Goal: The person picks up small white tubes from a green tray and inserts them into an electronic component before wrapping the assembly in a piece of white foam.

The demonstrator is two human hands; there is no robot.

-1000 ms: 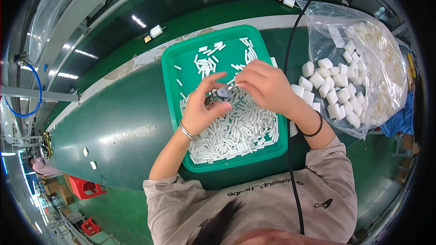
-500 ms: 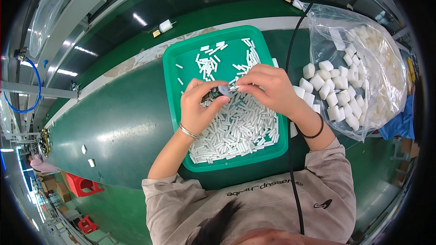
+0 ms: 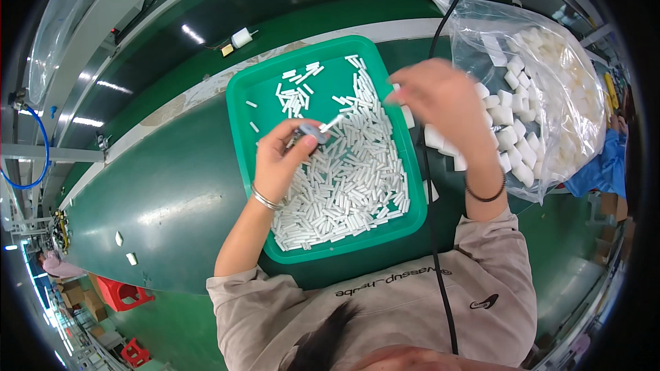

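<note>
My left hand (image 3: 280,154) is closed over the green tray, pinching a small dark part with a round grey end (image 3: 314,132). From that end a white stick (image 3: 333,123) slants up to the right. Many short white sticks (image 3: 350,185) lie heaped in the tray (image 3: 237,113), with smaller clusters at its far side. My right hand (image 3: 440,99) is raised near the tray's right rim, smeared by motion. A whitish spot shows at its fingertips, too blurred to name.
Right of the tray, white foam-like blocks (image 3: 505,115) spill from a clear plastic bag (image 3: 574,117). A black cable (image 3: 427,165) runs down between tray and bag. Two small white pieces lie at the left on the green table (image 3: 172,185). A white cylindrical part (image 3: 242,38) is at the far side.
My right hand has left the grey-ended part and moved right, toward the white blocks. The left hand keeps its hold. The whole view has shifted slightly.
</note>
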